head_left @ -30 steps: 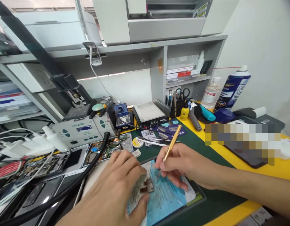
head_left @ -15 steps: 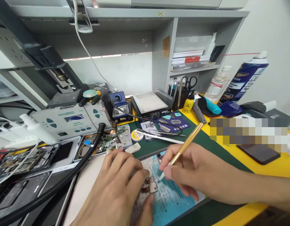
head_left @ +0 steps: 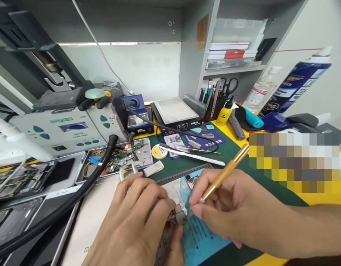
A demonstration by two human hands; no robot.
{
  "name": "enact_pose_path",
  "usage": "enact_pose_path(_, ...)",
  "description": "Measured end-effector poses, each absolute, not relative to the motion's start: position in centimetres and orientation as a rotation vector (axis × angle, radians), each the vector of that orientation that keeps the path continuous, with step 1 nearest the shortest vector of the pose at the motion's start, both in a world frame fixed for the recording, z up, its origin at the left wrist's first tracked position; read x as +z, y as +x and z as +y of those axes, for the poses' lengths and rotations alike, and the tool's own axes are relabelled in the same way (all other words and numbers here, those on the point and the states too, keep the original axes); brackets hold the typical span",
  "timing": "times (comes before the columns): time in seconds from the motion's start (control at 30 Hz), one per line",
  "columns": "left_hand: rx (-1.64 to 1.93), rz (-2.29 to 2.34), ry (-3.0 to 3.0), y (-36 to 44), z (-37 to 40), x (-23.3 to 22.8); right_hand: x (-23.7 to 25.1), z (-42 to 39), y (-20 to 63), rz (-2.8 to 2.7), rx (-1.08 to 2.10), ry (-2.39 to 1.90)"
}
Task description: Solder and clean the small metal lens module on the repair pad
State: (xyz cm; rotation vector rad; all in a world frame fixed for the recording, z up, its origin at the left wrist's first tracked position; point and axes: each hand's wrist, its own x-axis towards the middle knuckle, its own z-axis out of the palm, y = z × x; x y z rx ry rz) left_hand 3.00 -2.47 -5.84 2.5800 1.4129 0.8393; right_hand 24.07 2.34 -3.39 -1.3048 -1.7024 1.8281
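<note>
The hot plate [head_left: 176, 112] stood at the back of the bench [head_left: 320, 192]. Left of the hot plate sat the soldering station [head_left: 137, 116], and further left the rework station [head_left: 62, 129]. Right of the hot plate stood the tool holder [head_left: 217, 101], then the spray can [head_left: 298, 85]. Before the hot plate lay the parts tray [head_left: 120, 160], to its left, and the phone [head_left: 184, 218], nearest the viewer.

Small part [head_left: 178, 217]: mostly hidden under left hand [head_left: 137, 218] fingers; kind unclear.
Gold tool [head_left: 225, 173] tip: hidden behind right hand [head_left: 228, 207] fingertips.
Blue sheet [head_left: 199, 236]: cut by bottom edge, part covered by both hands.
Desk's right edge: pixelated patch [head_left: 293, 162], contents unreadable.
Spray can [head_left: 298, 87] label: too blurred to read.
</note>
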Motion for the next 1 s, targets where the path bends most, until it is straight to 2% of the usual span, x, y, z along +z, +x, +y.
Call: enact_pose_path(1.0,0.809,1.353,2.537,3.0,-2.2,-5.7,-4.3,2.1,24.3,-1.751,1.784,-1.239)
